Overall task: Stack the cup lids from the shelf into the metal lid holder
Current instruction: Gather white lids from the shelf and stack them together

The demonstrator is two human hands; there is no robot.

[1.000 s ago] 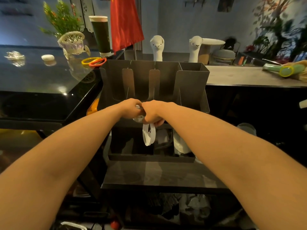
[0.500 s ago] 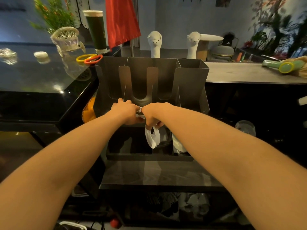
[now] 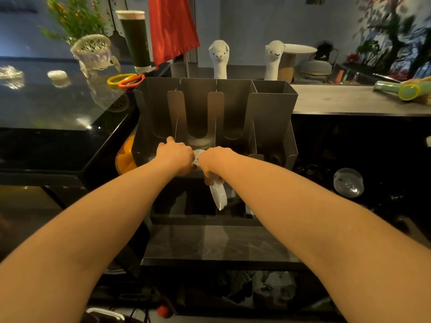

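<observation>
Your left hand (image 3: 175,157) and right hand (image 3: 214,164), fingers curled, meet before metal lid holder (image 3: 272,117), gripping a white lid (image 3: 197,157) between them; right also pinches a hanging lid (image 3: 218,195)

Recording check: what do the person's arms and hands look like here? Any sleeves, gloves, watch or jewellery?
The left arm and right arm are bare, no sleeve in view. The left hand and right hand wear no gloves. No watch, bracelet or band on either wrist, no markings. The fingers are mostly hidden, so rings cannot be ruled out.
</observation>
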